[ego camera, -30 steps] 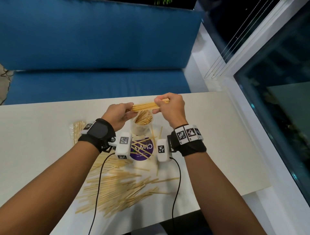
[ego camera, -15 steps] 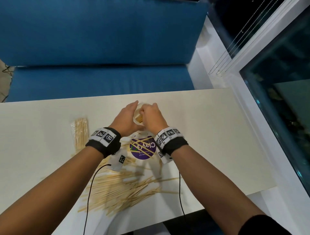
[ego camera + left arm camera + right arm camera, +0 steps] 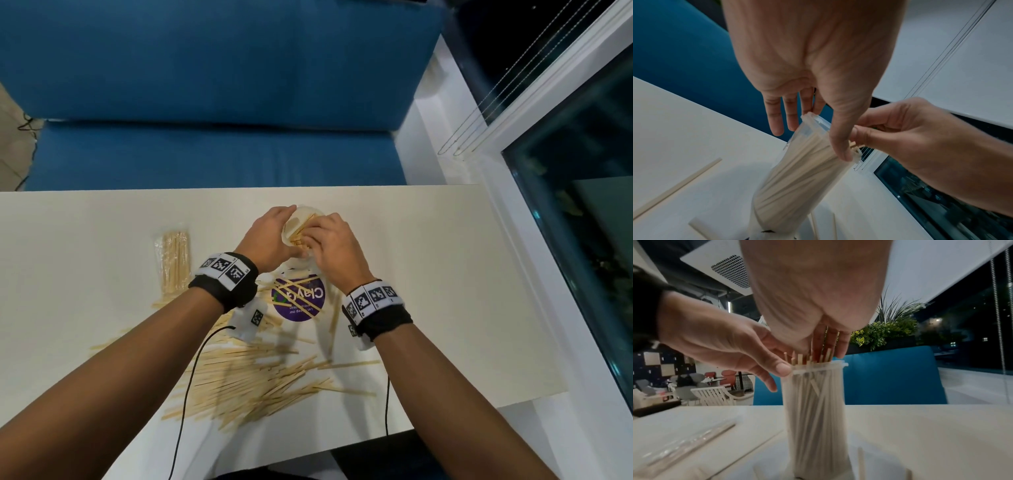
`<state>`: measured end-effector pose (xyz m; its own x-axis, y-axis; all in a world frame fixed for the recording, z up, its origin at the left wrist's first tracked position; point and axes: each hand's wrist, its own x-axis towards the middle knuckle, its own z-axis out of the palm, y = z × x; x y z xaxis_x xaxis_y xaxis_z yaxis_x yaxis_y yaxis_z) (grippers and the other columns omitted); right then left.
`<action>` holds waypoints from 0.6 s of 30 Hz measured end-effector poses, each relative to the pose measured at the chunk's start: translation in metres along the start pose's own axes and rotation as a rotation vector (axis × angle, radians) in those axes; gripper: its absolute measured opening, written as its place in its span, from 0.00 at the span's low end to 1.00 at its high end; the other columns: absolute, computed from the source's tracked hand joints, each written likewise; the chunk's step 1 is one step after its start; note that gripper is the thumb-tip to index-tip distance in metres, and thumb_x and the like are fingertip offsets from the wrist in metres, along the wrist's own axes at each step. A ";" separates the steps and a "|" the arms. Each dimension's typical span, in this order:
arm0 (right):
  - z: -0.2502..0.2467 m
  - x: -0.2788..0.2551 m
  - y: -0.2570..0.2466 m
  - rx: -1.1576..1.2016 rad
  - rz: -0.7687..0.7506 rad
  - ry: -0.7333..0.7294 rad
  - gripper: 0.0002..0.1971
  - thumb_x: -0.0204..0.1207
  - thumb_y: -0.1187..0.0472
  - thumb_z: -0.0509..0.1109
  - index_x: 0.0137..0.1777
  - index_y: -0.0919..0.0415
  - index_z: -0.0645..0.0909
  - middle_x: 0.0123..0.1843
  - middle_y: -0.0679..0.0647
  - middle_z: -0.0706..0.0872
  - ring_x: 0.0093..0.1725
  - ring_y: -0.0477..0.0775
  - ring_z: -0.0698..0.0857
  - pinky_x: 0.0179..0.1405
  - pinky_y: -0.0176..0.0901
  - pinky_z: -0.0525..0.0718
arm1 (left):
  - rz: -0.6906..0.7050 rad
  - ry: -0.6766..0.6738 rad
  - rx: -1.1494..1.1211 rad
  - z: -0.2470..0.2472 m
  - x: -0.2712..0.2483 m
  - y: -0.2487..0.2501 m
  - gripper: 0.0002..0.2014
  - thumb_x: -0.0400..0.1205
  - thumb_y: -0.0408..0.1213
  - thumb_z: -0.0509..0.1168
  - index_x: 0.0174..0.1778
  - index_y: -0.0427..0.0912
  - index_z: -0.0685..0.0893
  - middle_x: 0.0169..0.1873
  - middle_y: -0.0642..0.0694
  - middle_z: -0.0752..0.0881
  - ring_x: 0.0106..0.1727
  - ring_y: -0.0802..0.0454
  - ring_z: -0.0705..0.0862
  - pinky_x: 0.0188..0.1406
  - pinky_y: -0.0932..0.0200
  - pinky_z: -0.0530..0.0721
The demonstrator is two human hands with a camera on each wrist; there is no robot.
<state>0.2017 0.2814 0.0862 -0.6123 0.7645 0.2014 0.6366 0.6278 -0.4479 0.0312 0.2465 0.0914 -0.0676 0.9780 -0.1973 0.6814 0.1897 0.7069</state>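
Observation:
A tall clear plastic container (image 3: 301, 214) stands upright on the white table (image 3: 428, 274), packed with thin wooden sticks (image 3: 299, 236). My left hand (image 3: 279, 228) holds its mouth, thumb on the near rim and fingers at the far left side. In the left wrist view the thumb lies against the rim of the container (image 3: 801, 178). My right hand (image 3: 325, 236) is over the opening and pinches the tops of the sticks (image 3: 807, 358) that poke out above the rim of the container (image 3: 813, 402). The right hand's fingertips (image 3: 842, 350) point down.
Loose sticks (image 3: 246, 383) are scattered on the table between my forearms. A purple round lid (image 3: 298, 298) lies just in front of the container. A wrapped pack of sticks (image 3: 173, 260) lies to the left. A blue sofa (image 3: 205, 154) is behind and a window (image 3: 582, 240) to the right.
One second ago both hands held a bundle of sticks level above the container. The bundle now stands inside it, and both hands have come down to its mouth.

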 end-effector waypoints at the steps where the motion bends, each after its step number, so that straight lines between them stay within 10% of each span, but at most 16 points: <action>1: -0.001 0.000 0.001 -0.006 -0.004 0.035 0.08 0.84 0.64 0.72 0.54 0.64 0.92 0.54 0.55 0.91 0.55 0.60 0.83 0.56 0.59 0.86 | -0.001 0.000 0.000 0.000 0.000 0.000 0.48 0.72 0.46 0.83 0.85 0.42 0.68 0.80 0.43 0.74 0.78 0.44 0.74 0.78 0.51 0.69; 18: -0.003 0.008 0.018 0.035 -0.011 0.082 0.07 0.80 0.65 0.77 0.56 0.61 0.93 0.56 0.51 0.91 0.59 0.53 0.81 0.62 0.47 0.83 | 0.001 0.013 0.005 0.003 0.002 -0.008 0.49 0.69 0.50 0.84 0.84 0.44 0.70 0.79 0.45 0.76 0.75 0.44 0.76 0.77 0.45 0.74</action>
<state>0.2100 0.2992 0.0827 -0.5782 0.7676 0.2766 0.6121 0.6322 -0.4751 0.0279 0.2471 0.0836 -0.0767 0.9792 -0.1879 0.6848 0.1887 0.7039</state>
